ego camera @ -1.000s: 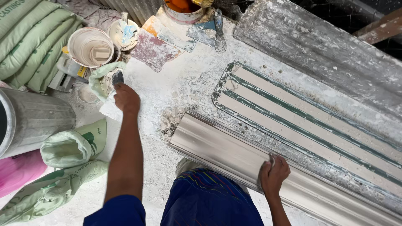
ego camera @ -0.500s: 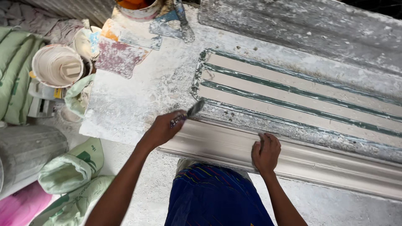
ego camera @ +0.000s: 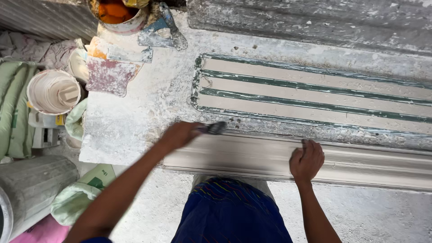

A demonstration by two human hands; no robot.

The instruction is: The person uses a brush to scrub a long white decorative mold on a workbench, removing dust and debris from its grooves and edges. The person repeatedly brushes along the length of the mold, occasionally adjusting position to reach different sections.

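Observation:
A long pale plaster moulding [ego camera: 360, 162] lies across the white, dusty worktable in front of me. My left hand [ego camera: 180, 134] grips a small dark-handled tool [ego camera: 215, 128] and holds its tip against the left end of the moulding's top edge. My right hand [ego camera: 307, 160] presses flat on the moulding further right. Just behind the moulding lies a long green-edged mould [ego camera: 315, 96] with pale ribbed channels.
A white bucket [ego camera: 54, 91] with plaster stands at the left, beside green sacks [ego camera: 11, 108]. An orange-filled tub [ego camera: 118, 13] and stained scrapers [ego camera: 110, 72] sit at the back left. A grey cylinder [ego camera: 31, 189] lies at the lower left, a grey beam [ego camera: 315, 22] at the back.
My left hand came from the bucket area at the far left to the moulding's left end, carrying the small tool. My right hand stayed on the moulding.

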